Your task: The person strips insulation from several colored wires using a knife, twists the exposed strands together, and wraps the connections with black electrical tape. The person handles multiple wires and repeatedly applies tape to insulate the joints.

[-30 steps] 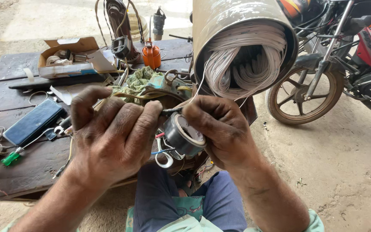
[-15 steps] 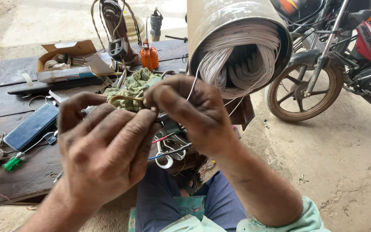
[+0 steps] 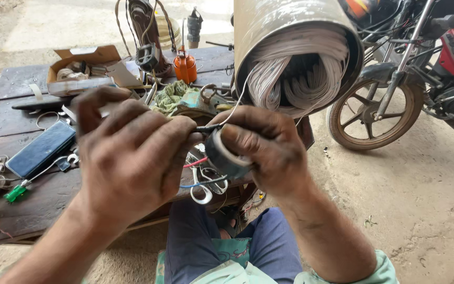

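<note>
Change: both hands lower than half a second back, tape roll out in view again at the right hand, no longer hidden behind the fingers.
Right hand [image 3: 266, 150]: closed round a roll of black tape [image 3: 223, 154], thumb and fingers clamped on its rim; roll sits just left of the palm, above the lap.
Left hand [image 3: 132, 152]: fingers curled, tips pinching the taped wire joint [image 3: 206, 128]; back of hand faces the camera, so exact pinch partly hidden.
Wire joint: between the two hands, touching both; thin white wire [image 3: 240, 97] runs up from it into the motor stator [image 3: 298, 52].
Stator: big grey cylinder, pale windings showing at the open end, behind and above the right hand.
Under hands: red and blue leads [image 3: 200, 173], scissors [image 3: 202, 192] on the bench edge.
Workbench [image 3: 22, 131]: dark wood, left of the hands; dark blue flat case [image 3: 40, 149], green-handled screwdriver [image 3: 14, 192], cardboard box [image 3: 82, 66], orange oil can [image 3: 185, 66].
Right background: motorcycle [image 3: 421, 68], front wheel near the stator.
</note>
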A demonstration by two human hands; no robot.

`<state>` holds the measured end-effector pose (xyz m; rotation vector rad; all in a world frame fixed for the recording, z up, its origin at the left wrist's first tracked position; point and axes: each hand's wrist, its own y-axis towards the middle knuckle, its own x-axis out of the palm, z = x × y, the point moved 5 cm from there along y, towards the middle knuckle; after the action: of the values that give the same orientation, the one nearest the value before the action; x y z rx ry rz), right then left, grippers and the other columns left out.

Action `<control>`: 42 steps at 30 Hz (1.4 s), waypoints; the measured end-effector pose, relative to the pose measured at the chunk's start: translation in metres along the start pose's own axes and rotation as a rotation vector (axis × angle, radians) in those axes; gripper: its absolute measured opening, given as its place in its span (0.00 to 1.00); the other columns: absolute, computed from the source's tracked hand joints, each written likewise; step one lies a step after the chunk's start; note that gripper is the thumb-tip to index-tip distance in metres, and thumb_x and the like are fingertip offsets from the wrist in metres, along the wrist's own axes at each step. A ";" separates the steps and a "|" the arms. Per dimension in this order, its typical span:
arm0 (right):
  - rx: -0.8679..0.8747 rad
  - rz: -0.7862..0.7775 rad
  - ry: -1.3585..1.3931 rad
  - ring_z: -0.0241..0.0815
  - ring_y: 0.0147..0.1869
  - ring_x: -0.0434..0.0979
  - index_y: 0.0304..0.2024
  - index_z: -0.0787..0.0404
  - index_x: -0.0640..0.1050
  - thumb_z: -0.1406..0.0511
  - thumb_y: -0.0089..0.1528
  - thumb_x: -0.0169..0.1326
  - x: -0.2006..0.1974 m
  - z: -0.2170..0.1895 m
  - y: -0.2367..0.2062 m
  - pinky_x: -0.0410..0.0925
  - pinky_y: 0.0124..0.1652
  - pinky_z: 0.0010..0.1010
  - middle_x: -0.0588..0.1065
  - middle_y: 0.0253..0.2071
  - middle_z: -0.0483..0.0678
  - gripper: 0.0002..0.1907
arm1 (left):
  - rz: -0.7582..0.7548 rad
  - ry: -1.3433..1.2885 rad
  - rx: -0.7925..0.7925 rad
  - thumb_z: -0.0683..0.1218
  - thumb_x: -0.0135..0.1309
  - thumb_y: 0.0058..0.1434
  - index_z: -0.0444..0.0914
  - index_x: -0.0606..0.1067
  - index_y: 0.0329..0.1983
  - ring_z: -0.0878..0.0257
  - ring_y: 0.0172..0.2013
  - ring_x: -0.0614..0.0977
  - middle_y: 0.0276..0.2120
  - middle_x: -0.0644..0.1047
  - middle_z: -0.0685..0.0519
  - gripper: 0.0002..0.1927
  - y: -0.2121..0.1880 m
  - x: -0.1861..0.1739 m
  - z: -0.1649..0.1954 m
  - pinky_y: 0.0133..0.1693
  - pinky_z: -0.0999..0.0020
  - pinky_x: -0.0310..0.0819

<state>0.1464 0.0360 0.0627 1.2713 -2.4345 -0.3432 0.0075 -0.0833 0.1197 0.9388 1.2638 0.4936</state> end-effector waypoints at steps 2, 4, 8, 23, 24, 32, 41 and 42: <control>0.076 0.001 0.359 0.37 0.34 0.81 0.51 0.72 0.79 0.69 0.73 0.56 0.005 0.000 -0.003 0.73 0.31 0.23 0.79 0.36 0.54 0.09 | 0.177 0.324 0.209 0.52 0.63 0.67 0.42 0.81 0.39 0.62 0.28 0.74 0.22 0.74 0.57 0.09 -0.002 0.003 0.009 0.45 0.50 0.67; 0.123 -0.077 0.409 0.40 0.37 0.83 0.51 0.70 0.78 0.64 0.69 0.55 0.012 -0.004 -0.001 0.77 0.34 0.27 0.80 0.38 0.55 0.14 | 0.055 0.309 0.114 0.48 0.62 0.69 0.38 0.81 0.45 0.61 0.30 0.74 0.25 0.76 0.56 0.08 -0.011 0.006 0.006 0.48 0.54 0.64; 0.133 -0.147 0.220 0.41 0.41 0.83 0.56 0.69 0.76 0.65 0.65 0.58 0.018 -0.016 -0.005 0.78 0.39 0.30 0.81 0.43 0.55 0.20 | -0.042 0.178 0.021 0.44 0.58 0.56 0.35 0.79 0.40 0.58 0.33 0.77 0.30 0.80 0.50 0.11 -0.022 0.007 0.002 0.48 0.55 0.64; -0.114 -0.135 0.000 0.40 0.50 0.82 0.56 0.66 0.78 0.67 0.74 0.54 0.009 -0.020 0.010 0.76 0.52 0.31 0.81 0.51 0.53 0.11 | -0.282 -0.372 -0.335 0.50 0.55 0.69 0.38 0.81 0.41 0.58 0.33 0.82 0.30 0.80 0.52 0.11 0.001 0.004 -0.007 0.41 0.60 0.74; -0.157 -0.085 -0.134 0.39 0.50 0.80 0.55 0.67 0.79 0.67 0.72 0.53 0.007 -0.021 0.006 0.74 0.50 0.29 0.80 0.51 0.53 0.11 | -0.352 -0.424 -0.391 0.49 0.54 0.68 0.37 0.81 0.42 0.58 0.33 0.83 0.30 0.81 0.51 0.11 0.001 0.006 -0.010 0.38 0.60 0.74; -0.402 -0.101 -0.594 0.39 0.53 0.81 0.58 0.68 0.77 0.68 0.75 0.49 -0.001 -0.021 -0.009 0.73 0.54 0.26 0.79 0.49 0.52 0.13 | -0.480 -0.773 -0.607 0.49 0.52 0.68 0.38 0.82 0.48 0.61 0.29 0.83 0.29 0.82 0.53 0.14 0.006 0.010 -0.013 0.31 0.62 0.78; 0.067 0.038 0.509 0.39 0.32 0.82 0.55 0.73 0.79 0.69 0.78 0.53 -0.006 0.005 -0.018 0.75 0.26 0.26 0.80 0.40 0.58 0.10 | 0.049 0.367 0.182 0.42 0.62 0.64 0.42 0.84 0.39 0.66 0.24 0.77 0.21 0.77 0.59 0.03 0.001 0.003 0.024 0.54 0.54 0.66; 0.166 0.128 0.381 0.41 0.33 0.83 0.55 0.74 0.76 0.67 0.74 0.52 -0.011 0.011 -0.020 0.77 0.27 0.30 0.80 0.40 0.58 0.14 | 0.034 0.307 0.144 0.41 0.61 0.63 0.39 0.83 0.39 0.63 0.25 0.78 0.22 0.78 0.55 0.04 0.000 0.004 0.025 0.52 0.54 0.67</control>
<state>0.1625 0.0344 0.0431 1.1168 -2.2323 0.1300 0.0328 -0.0880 0.1178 1.0338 1.5788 0.5959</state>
